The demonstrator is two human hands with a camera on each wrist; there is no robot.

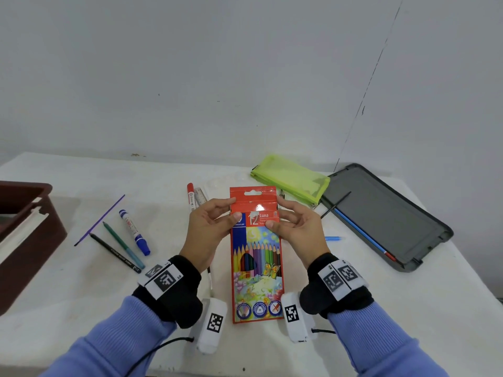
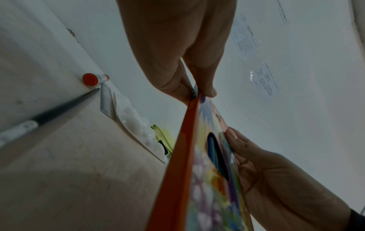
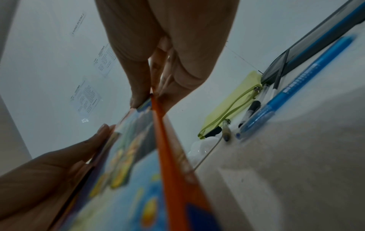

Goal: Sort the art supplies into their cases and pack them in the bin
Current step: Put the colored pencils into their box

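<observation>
- Cardboard pencil box (image 1: 257,257) is held above the table (image 1: 353,308): left hand (image 1: 208,232) and right hand (image 1: 298,231) each pinch its upper edges near the flap.
- Risk: tugging the flap with both grips so high could tear it, or tip the box and spill pencils.
- Box window shows coloured pencils inside.
- Grey case (image 1: 386,216) lies open, holding 1 blue pencil (image 1: 362,235).
- Green pouch (image 1: 291,178): contents unclear.
- Brown bin (image 1: 24,229) sits far left, contents unclear.
</observation>
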